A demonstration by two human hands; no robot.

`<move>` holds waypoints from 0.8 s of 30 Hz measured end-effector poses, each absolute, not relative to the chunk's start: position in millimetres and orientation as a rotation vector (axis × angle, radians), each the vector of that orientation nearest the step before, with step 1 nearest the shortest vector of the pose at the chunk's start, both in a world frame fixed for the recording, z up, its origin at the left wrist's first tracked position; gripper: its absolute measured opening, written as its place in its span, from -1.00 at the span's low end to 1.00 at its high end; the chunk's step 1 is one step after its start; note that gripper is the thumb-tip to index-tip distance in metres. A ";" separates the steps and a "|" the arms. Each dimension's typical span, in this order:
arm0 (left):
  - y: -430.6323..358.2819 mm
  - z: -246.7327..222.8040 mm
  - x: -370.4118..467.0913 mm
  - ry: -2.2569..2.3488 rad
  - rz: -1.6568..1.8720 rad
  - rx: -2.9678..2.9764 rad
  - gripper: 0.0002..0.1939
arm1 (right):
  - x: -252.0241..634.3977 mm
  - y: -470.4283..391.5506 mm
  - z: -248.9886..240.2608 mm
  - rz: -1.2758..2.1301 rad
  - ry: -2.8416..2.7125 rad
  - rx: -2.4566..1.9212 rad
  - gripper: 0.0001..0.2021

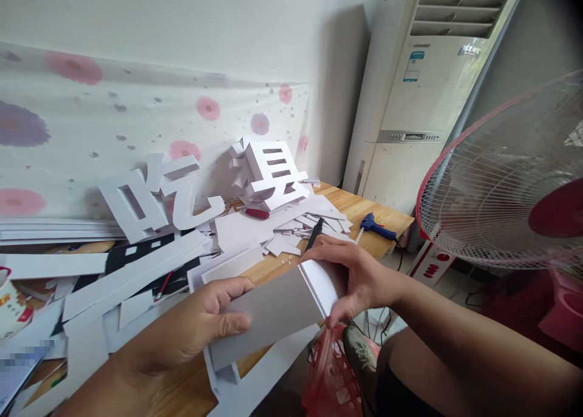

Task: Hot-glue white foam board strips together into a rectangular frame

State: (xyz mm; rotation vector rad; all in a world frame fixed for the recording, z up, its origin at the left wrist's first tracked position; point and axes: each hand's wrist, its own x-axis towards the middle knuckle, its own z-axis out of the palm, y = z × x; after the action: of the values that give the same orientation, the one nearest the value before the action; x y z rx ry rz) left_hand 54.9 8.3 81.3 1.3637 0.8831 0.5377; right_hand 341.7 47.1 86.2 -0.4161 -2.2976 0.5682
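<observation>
A white foam board strip (273,317) spans the space between my hands, its near face in shade. My left hand (214,314) grips the left part, thumb across the face. At the other end my right hand (357,277) has thumb and fingers around a brighter end section, marked off by a crease or edge. Beneath the strip lies a partly walled white foam board piece (217,377); the strip covers much of it, so I cannot tell whether they touch. Just beyond my right hand is a black marker-like pen (314,233).
Two raised white characters, one on the left (136,204) and one in the middle (273,171), lean at the wall. Scraps (285,244), a red-handled tool (257,213) and a blue glue gun (378,227) lie on the wooden table (392,210). A fan (501,180) stands right.
</observation>
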 end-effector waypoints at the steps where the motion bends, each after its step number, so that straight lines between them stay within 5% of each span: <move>1: 9.0 80.6 54.9 0.848 0.556 1.354 -0.60 | 341.0 48.2 85.1 0.597 -2.259 -0.405 -0.31; 12: 9.9 75.5 68.9 0.915 0.965 1.074 -0.43 | 361.6 151.2 66.2 0.131 -2.078 -1.451 -0.30; 16: 15.8 77.6 70.9 0.944 1.144 0.965 -0.44 | 412.1 172.7 54.9 -0.036 -1.819 -1.931 -0.66; 24: 14.9 79.4 68.2 0.932 1.262 0.853 -0.51 | 478.0 163.0 22.5 0.041 -1.775 -2.197 -0.75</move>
State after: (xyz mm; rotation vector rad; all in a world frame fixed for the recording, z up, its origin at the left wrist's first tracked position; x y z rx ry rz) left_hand 68.2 14.9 79.4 0.8525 0.9320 1.2621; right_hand 478.0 163.0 22.5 -2.1973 -1.7750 0.0413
